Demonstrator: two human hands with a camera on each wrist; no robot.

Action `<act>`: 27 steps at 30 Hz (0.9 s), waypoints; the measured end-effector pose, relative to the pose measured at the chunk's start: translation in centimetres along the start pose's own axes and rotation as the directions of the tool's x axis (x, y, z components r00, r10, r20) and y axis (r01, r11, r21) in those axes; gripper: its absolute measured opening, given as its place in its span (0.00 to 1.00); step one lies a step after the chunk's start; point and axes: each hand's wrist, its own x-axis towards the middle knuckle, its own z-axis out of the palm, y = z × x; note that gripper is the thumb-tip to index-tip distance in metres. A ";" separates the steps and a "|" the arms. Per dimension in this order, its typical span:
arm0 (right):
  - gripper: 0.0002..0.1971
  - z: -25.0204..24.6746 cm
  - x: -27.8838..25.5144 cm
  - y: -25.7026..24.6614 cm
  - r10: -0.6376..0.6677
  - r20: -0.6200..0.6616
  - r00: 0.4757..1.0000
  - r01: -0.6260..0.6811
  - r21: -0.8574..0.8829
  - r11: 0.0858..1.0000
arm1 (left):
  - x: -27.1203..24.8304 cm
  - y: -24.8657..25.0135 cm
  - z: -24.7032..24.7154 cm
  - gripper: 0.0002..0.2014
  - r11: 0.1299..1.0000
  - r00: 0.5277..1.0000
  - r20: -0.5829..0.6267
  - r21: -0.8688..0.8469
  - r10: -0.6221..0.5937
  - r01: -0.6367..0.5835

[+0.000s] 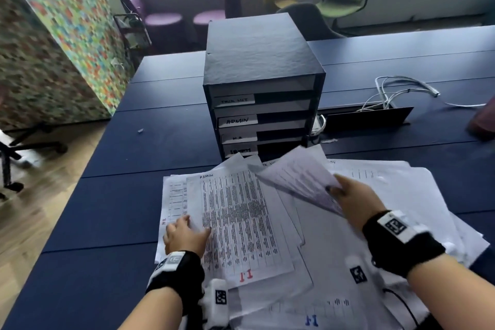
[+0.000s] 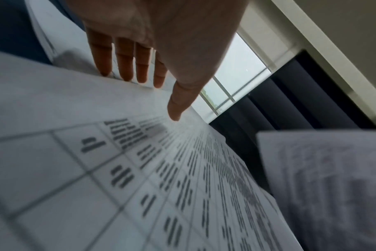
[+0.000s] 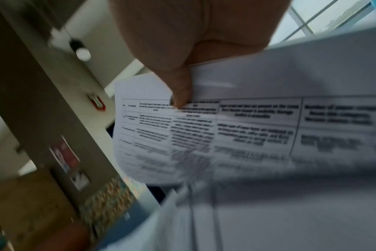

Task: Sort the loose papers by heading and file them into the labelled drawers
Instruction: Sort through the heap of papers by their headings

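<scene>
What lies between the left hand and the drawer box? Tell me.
In the head view, the sheet headed ADMIN spreads from the left hand toward the drawer box, then other loose papers right up to its base.

The left hand (image 1: 184,236) is laid flat, fingers (image 2: 124,62) straight and slightly spread, thumb stretched forward. The right hand (image 1: 353,199) is raised higher, with a sheet (image 1: 300,179) pinched between thumb and fingers. Black bands are worn on both wrists.
</scene>
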 end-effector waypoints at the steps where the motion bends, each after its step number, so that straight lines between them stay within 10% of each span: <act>1: 0.14 -0.8 0.3 -0.6 -0.032 -0.026 0.999 0.035 0.098 0.995 | 0.6 -0.4 0.1 0.34 0.998 1.000 0.008 -0.056 -0.013 0.014; 7: 0.02 -3.1 1.8 -2.7 -0.068 -0.073 0.995 0.100 0.694 0.713 | 1.4 -0.8 0.4 0.31 0.903 0.993 0.109 -0.422 -0.045 0.087; 12: 0.06 -0.4 2.1 0.0 0.059 0.053 0.997 -0.079 0.595 0.800 | 1.7 -1.5 0.9 0.10 0.864 0.991 0.125 -0.503 0.035 0.034; 22: 0.09 3.7 2.3 6.8 0.309 0.137 0.941 -0.336 0.301 0.892 | 1.7 -0.8 1.3 0.24 0.808 0.980 0.189 -0.586 0.057 0.066; 27: 0.11 3.7 2.8 7.5 0.332 0.116 0.936 -0.349 0.437 0.829 | 0.7 0.2 1.3 0.27 0.911 0.977 0.173 -0.411 0.121 -0.040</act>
